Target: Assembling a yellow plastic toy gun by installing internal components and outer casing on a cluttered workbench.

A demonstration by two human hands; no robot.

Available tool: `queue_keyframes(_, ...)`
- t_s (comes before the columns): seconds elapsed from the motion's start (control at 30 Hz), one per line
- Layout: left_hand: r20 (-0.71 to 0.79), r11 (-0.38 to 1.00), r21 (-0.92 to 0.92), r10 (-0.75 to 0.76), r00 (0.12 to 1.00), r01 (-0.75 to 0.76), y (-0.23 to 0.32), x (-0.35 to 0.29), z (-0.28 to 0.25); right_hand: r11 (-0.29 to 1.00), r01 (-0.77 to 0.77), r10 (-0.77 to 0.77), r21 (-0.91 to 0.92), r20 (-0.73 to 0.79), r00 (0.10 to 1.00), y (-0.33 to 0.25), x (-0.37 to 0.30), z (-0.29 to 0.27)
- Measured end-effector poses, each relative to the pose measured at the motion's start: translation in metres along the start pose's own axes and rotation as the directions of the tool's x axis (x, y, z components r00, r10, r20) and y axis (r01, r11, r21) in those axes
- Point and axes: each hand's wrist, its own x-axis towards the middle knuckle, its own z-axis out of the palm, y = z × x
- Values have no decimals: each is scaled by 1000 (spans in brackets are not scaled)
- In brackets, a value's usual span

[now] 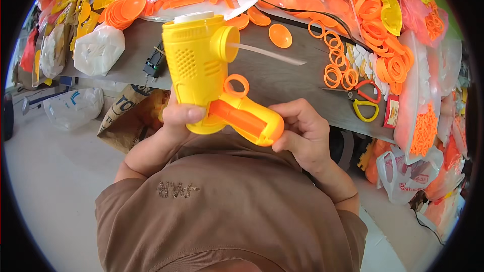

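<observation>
Both my hands hold a yellow plastic toy gun, shaped like a hair dryer, in front of my chest. My left hand grips the lower end of its thick barrel, thumb across the front. With thumb and fingers my right hand pinches the rounded end of the handle. An orange strip lies in the handle's slot, and an orange ring stands out beside it. From a round yellow side port a thin whitish tube sticks out to the right.
Along the grey table lie orange rings, orange discs and scissors with red and yellow handles. A dark small device sits left, near a white plastic bag. Below the table edge stands a brown paper bag.
</observation>
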Motion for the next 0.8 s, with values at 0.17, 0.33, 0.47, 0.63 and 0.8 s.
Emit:
queue_keyframes(0.17, -82, 978, 22, -204, 976, 206, -5, 3, -9, 978, -185, 172, -92, -135, 976, 6, 5, -1)
queue_keyframes(0.33, -182, 953, 278, -72, 981, 122, -3, -9, -21, 971, -215, 203, -101, -122, 972, 6, 2, 0)
queue_keyframes(0.47, -89, 989, 144, -32, 995, 45, 18, 15, -4, 970, -186, 176, -155, -80, 981, 6, -5, -5)
queue_keyframes(0.63, -63, 994, 92, -55, 996, 61, 17, 33, -9, 893, -168, 141, -417, -94, 985, 1, -10, -14)
queue_keyframes(0.8, -95, 1000, 6, -16, 995, 17, 8, 38, -3, 61, -170, -486, -984, -178, 856, -22, -1, -63)
